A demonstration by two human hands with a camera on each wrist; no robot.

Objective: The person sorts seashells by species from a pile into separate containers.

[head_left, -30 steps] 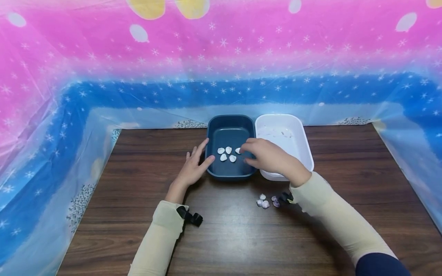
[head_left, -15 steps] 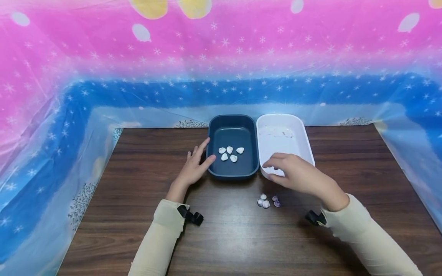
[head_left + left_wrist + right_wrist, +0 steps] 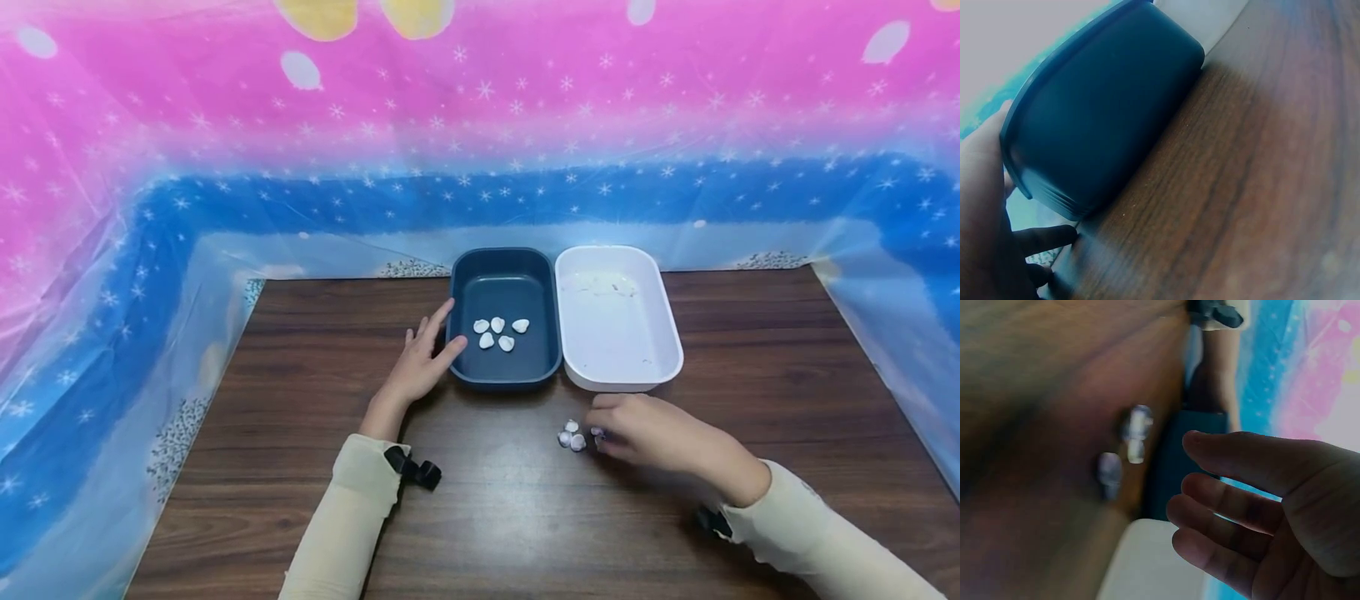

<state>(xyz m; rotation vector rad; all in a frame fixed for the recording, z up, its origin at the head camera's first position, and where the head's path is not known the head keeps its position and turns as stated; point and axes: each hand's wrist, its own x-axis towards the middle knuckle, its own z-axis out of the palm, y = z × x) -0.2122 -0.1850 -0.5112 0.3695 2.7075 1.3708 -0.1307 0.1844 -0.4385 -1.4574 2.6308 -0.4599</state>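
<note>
Several white seashells [image 3: 487,341] lie in the dark teal tray [image 3: 504,384] in the head view. My left hand [image 3: 414,367] rests at that tray's left side, thumb on the rim and fingers spread along the wall. Right of the tray, my right hand [image 3: 660,437] reaches down over the table to small purple seashells [image 3: 597,432], partly hidden by its fingers. Its thumb and fingers are apart and hold nothing in the right wrist view. Just left of them sits a cluster of 3 pale lilac seashells [image 3: 577,442].
A white tray [image 3: 619,387] stands against the teal tray's right side, with small dark specks on its floor. Both are on a dark wood table [image 3: 480,517]. Behind hangs a pink and blue snowflake curtain [image 3: 480,150].
My right hand has let go of a white seashell in the teal tray, drawn back over the white tray and come down at the purple seashells. The left hand has stayed put.
</note>
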